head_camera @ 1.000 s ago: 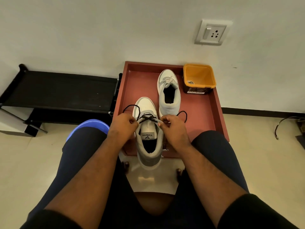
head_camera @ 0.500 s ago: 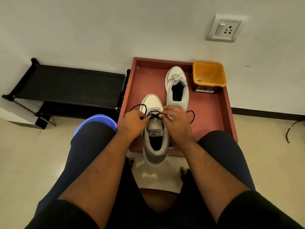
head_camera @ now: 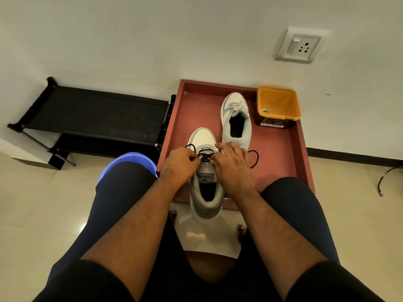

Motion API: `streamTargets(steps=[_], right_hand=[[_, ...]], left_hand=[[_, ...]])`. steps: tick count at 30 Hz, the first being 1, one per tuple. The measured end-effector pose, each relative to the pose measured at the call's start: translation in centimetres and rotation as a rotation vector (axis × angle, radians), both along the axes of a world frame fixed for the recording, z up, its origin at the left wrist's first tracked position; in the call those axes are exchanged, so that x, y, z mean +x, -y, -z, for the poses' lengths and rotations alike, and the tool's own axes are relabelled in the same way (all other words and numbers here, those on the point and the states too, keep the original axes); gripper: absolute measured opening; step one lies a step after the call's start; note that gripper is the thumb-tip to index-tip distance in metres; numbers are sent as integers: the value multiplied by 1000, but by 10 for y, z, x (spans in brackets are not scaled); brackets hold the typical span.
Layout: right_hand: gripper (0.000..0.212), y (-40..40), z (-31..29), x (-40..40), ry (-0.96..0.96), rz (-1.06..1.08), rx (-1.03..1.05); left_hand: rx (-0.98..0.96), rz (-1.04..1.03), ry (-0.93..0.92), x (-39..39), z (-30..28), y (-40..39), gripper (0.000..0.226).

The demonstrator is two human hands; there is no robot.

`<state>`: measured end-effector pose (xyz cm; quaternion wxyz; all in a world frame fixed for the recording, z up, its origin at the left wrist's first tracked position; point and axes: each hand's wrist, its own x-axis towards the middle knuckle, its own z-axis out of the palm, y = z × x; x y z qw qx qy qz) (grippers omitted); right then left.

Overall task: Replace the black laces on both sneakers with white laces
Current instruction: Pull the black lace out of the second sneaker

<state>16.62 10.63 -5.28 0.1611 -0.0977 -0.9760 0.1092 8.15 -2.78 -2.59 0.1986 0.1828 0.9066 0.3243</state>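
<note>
We've got the near white-and-grey sneaker [head_camera: 206,175] hanging off the red tray's [head_camera: 281,153] near edge so it's reachable. Left hand [head_camera: 180,163] and right hand [head_camera: 232,164] each pinch the thin black lace [head_camera: 205,157] to work it loose. The far grey sneaker [head_camera: 236,118] already wears white ones.

Left hand [head_camera: 180,163]: fingers curled tight, apparently pinching.
Right hand [head_camera: 232,164]: fingers bent downward, knuckles up.
Forearms: bare, converging forward.

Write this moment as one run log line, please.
step: removing black lace | left hand: pinches lace | right hand: on near sneaker | far sneaker: white laces
</note>
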Motion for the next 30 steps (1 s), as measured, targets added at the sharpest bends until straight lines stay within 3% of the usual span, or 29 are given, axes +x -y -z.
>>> streamTargets(steps=[2, 7, 8, 10, 13, 15, 22, 27, 30], right_hand=[[9, -9, -3, 4, -60, 126, -146], [11, -37, -15, 11, -346, 596, -780], [13, -39, -17, 13, -341, 590, -761], [23, -33, -17, 14, -292, 386, -567], [34, -10, -6, 9, -59, 64, -239], [31, 5, 7, 6, 61, 0, -118], [11, 4, 5, 2, 14, 99, -130], [5, -26, -14, 9, -379, 422, -532], [12, -40, -19, 13, -433, 549, -540]], left_hand=[[-4, -3, 9, -1, 0, 1, 17], [-118, 62, -23, 0, -5, -2, 23], [-140, 70, -33, 0, -6, -3, 24], [-163, 73, -52, 2, -8, -5, 25], [-170, 78, -73, 4, -10, -6, 23], [-150, 87, -80, 5, -10, -6, 23], [-123, 100, -101, 5, -11, -5, 24], [-117, 85, -57, 1, -11, -3, 23], [-112, 79, -49, 3, -12, -4, 23]])
